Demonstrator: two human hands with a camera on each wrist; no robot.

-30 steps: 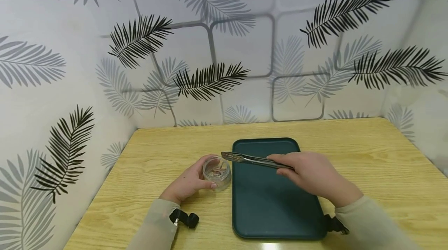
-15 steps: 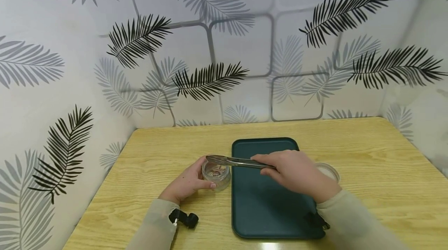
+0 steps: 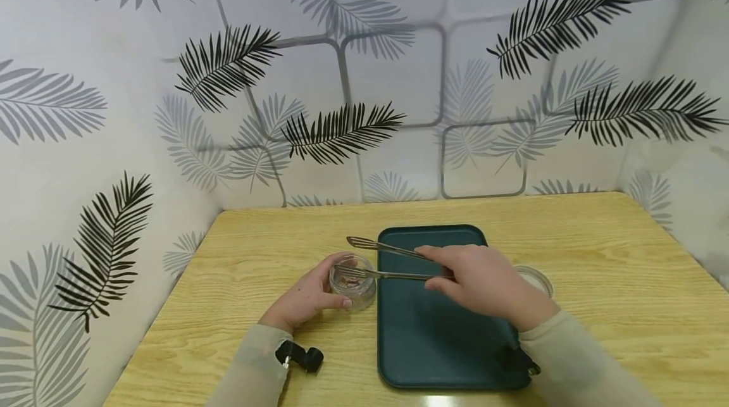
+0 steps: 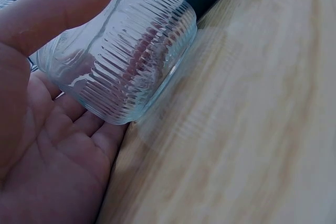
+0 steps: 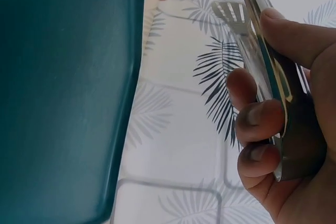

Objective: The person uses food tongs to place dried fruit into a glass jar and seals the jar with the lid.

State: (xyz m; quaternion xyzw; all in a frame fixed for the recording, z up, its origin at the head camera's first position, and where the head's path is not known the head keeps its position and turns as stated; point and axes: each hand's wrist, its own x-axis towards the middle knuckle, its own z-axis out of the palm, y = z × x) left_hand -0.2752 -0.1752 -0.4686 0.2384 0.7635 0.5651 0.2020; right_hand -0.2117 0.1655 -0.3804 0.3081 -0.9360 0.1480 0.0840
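Observation:
My left hand [image 3: 307,296] holds a clear glass jar [image 3: 360,298] on the table, thumb on the near side and fingers behind it. Ribbed glass shows in the left wrist view, with small reddish-brown pieces in the bottom, too blurred to name. My right hand [image 3: 478,280] grips metal tongs [image 3: 398,275] above the tray. The arms of the tongs stand spread apart. One slotted tip is over the jar's mouth; the other is beyond its far rim. In the right wrist view the fingers curl round the tongs [image 5: 278,77].
A dark green rectangular tray [image 3: 433,344] lies right of the jar, under the right hand. Behind the right wrist is a round clear lid [image 3: 538,279], partly hidden. The wooden table [image 3: 273,230] meets a leaf-patterned wall [image 3: 398,160] at the back.
My right hand has moved left, bringing the tongs over the jar, and their arms have spread apart. The round lid has come into view behind the wrist. The left hand stays put.

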